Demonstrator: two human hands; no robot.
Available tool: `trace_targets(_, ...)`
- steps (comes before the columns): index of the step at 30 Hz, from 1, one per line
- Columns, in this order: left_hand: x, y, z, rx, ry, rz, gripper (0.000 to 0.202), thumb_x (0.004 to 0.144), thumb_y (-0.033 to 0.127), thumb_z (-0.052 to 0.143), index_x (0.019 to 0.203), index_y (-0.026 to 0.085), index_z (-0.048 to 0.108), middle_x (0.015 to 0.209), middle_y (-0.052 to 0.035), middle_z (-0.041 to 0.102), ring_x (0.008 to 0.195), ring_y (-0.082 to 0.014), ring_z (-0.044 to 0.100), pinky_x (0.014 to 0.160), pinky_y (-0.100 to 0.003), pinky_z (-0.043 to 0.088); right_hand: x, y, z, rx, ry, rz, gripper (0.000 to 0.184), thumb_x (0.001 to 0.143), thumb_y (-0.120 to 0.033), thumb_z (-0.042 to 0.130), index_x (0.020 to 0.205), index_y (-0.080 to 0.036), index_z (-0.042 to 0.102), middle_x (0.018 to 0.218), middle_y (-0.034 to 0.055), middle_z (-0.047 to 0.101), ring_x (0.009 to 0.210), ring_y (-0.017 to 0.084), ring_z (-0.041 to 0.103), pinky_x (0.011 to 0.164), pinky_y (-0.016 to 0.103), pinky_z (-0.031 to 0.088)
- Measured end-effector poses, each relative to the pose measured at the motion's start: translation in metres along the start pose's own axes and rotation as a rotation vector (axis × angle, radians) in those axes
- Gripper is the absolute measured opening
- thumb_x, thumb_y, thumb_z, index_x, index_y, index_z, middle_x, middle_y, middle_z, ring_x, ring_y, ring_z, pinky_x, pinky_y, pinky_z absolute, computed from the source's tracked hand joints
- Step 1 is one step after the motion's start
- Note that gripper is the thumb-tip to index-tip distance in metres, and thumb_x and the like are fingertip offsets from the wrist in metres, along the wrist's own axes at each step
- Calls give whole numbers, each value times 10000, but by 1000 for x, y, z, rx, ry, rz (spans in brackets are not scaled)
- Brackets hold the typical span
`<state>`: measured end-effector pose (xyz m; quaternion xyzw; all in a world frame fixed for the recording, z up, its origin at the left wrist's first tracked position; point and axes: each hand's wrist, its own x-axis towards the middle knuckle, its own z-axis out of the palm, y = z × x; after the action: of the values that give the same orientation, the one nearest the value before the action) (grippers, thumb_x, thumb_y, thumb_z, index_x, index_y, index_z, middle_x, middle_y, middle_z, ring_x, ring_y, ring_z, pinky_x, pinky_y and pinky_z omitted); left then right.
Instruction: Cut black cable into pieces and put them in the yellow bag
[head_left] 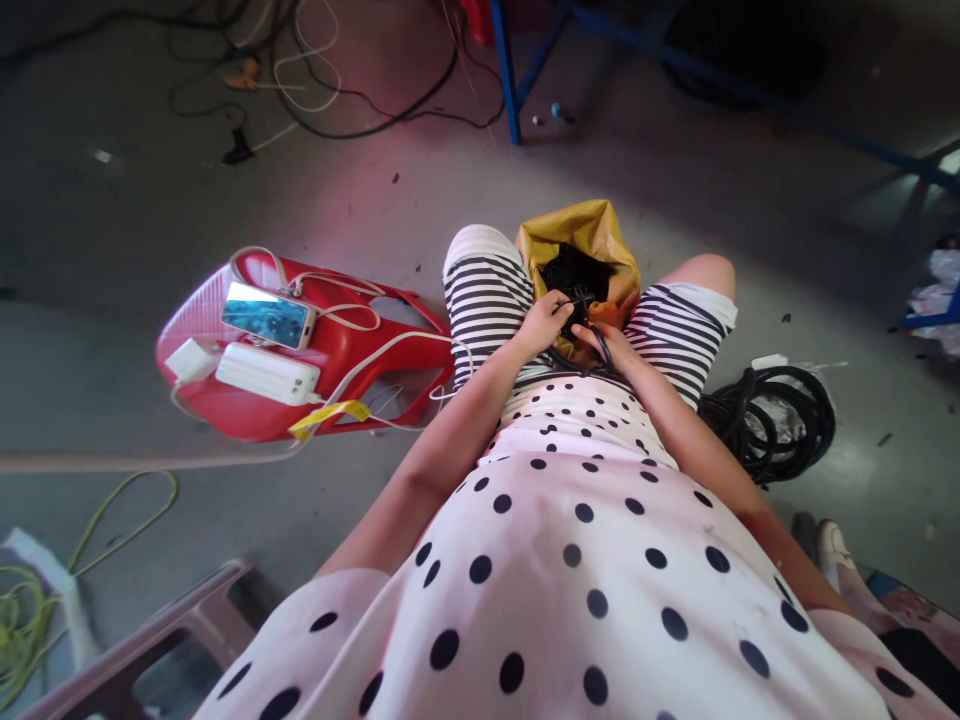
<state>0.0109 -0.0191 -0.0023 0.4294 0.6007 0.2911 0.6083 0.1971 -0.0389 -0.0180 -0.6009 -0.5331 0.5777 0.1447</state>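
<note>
A yellow bag (pixel 559 222) stands open between my knees, with a dark heap of small black pieces (pixel 574 268) inside. My left hand (pixel 546 322) is at the near edge of the bag, its fingers closed on something small and dark that I cannot make out. Beside it, my right hand (pixel 611 345) is closed on a black cable (pixel 603 346), part of which curves across the palm side. More of the cable runs in my lap, below both hands. Where the fingertips meet the dark pieces, details are too small to tell.
A red plastic stool (pixel 345 350) at my left bears a phone (pixel 268 315), a white power bank (pixel 266 374) and a white charging cable. A coil of black cable (pixel 795 420) lies on the floor at right. Blue metal legs (pixel 506 75) and loose cables are ahead.
</note>
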Motion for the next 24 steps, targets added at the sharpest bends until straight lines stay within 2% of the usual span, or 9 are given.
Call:
trace_targets(6, 0, 0, 0, -5, 11, 2, 105, 1048, 271, 679, 1005, 217, 600, 643, 71, 480, 498, -79, 413, 508, -192, 398, 1, 1, 1, -10, -6, -3, 629, 857, -830, 745, 830, -216, 612, 749, 33, 653, 743, 215, 604, 687, 334, 456)
trace_targets(13, -1, 2, 0, 90, -1, 24, 99, 1079, 198, 563, 981, 216, 563, 723, 54, 539, 480, -82, 418, 494, -227, 377, 2, 2, 2, 8, -8, 21, 662, 824, -869, 742, 821, -223, 597, 730, 16, 640, 714, 197, 591, 662, 318, 437)
trace_targets(16, -1, 2, -1, 171, -8, 52, 79, 1061, 186, 572, 987, 212, 581, 778, 34, 589, 542, -100, 483, 554, -239, 426, 4, 4, 2, 9, -8, 24, 679, 811, -886, 742, 823, -222, 604, 725, 11, 633, 708, 191, 592, 658, 312, 446)
trace_targets(20, 0, 3, -3, 304, -30, 140, 70, 1016, 164, 622, 959, 204, 628, 828, -1, 640, 736, -151, 603, 718, -253, 507, 5, 7, 3, 64, -16, 36, 689, 800, -900, 759, 846, -225, 629, 687, 7, 603, 682, 196, 593, 641, 322, 482)
trace_targets(22, 1, 4, -5, 334, -33, 161, 55, 1003, 161, 636, 967, 202, 647, 840, -10, 646, 767, -163, 619, 738, -259, 514, 5, 7, 3, 78, 3, 46, 702, 783, -913, 779, 815, -229, 625, 655, 14, 580, 654, 202, 591, 617, 336, 499)
trace_targets(24, 2, 4, -6, 329, -34, 145, 42, 1007, 171, 629, 1009, 201, 660, 833, -7, 635, 713, -157, 608, 701, -265, 511, 4, 6, 2, 67, 30, 45, 730, 755, -935, 789, 740, -229, 601, 626, 26, 559, 620, 203, 585, 582, 344, 504)
